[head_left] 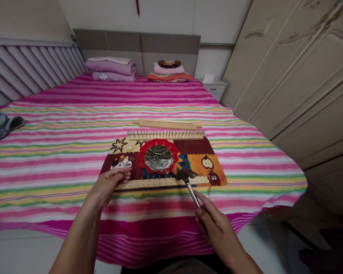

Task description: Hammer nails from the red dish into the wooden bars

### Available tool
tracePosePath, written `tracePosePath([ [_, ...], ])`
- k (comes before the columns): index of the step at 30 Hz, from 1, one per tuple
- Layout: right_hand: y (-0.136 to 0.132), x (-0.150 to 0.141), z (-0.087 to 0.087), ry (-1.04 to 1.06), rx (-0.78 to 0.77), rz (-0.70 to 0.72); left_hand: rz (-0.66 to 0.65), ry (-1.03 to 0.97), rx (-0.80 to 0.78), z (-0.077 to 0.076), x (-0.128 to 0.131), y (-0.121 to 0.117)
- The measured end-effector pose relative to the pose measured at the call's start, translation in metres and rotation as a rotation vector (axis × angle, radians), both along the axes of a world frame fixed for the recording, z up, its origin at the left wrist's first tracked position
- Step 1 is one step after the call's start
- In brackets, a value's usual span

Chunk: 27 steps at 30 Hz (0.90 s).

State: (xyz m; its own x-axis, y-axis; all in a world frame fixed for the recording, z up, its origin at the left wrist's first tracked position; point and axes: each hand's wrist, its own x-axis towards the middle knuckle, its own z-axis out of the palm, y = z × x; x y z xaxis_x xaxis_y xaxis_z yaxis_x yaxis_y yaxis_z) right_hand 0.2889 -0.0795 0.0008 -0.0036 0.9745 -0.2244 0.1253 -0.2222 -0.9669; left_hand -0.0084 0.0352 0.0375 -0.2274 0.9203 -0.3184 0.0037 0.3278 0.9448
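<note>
The hammer point(192, 192) is held in the right hand point(214, 220), its shiny handle wrapped by curled fingers and thumb, and its dark head is held low over the right part of the near wooden strip point(137, 184); whether the wood is touched by it cannot be told. At the strip's left end the left hand point(107, 186) is placed, thumb and fingers drawn together at the tips; whether anything is pinched there cannot be made out. The near strip is laid crosswise along the front edge of a patterned mat point(194, 145), and small nails are seen standing along its middle stretch. Just behind, on the mat, a red scalloped bowl point(141, 156) is set, filled with loose nails point(159, 156). At the mat's back edge a second wooden strip point(165, 137) is seen, bristling from end to end with upright nails, and beyond it more pale wood pieces point(167, 124) are laid on the striped bedspread point(74, 152). Far back, folded purple bedding point(114, 69) and a smaller folded pile point(169, 72) are stacked before the headboard point(142, 47).
</note>
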Motion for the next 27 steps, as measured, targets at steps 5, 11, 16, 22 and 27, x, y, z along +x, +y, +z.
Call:
tracePosePath([
  [5,-0.001,-0.004,0.005,0.025,0.022,0.034,0.006,0.020,-0.008,-0.013,-0.009,-0.016],
  [11,-0.004,-0.010,0.006,0.014,0.017,0.035,0.060,0.055,0.058,-0.037,0.005,-0.017],
  [16,-0.006,-0.012,0.010,0.003,0.019,0.022,0.107,0.104,0.049,-0.051,0.016,-0.013],
  [22,-0.005,-0.015,0.012,0.014,0.011,0.004,0.148,0.186,0.082,-0.056,0.020,-0.014],
  [27,-0.004,-0.018,0.011,0.037,-0.018,0.007,0.160,0.254,0.094,-0.055,0.022,-0.015],
])
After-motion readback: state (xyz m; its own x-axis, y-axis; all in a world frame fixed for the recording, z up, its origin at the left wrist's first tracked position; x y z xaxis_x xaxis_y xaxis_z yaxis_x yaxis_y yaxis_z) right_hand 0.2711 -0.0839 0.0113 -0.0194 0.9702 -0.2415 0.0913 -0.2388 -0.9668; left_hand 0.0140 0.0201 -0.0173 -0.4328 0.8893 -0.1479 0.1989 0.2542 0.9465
